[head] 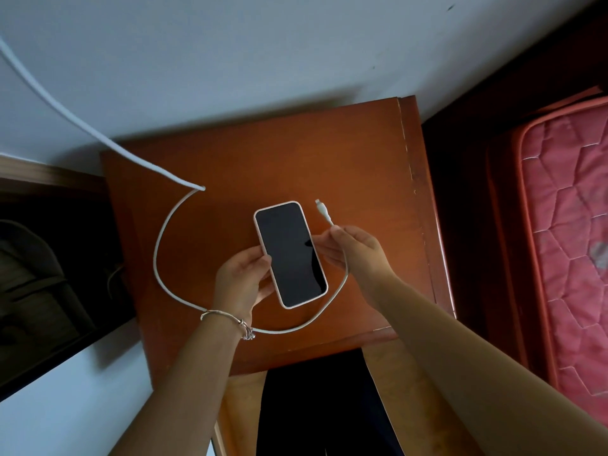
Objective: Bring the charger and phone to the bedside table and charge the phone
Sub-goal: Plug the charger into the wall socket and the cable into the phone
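Observation:
A phone (290,255) with a dark screen and a pale case is held over the brown bedside table (250,166). My left hand (241,281) grips its left lower edge, screen up. My right hand (353,250) touches the phone's right side and pinches the white charger cable (158,258) just behind its plug (320,210), which points up and away, free of the phone. The cable loops across the table under my left wrist and rises off to the upper left along the wall.
A pink quilted mattress (566,232) on a dark red bed frame lies to the right of the table. A dark recess with a dim shape (39,268) sits to the left. The pale wall (263,44) is behind.

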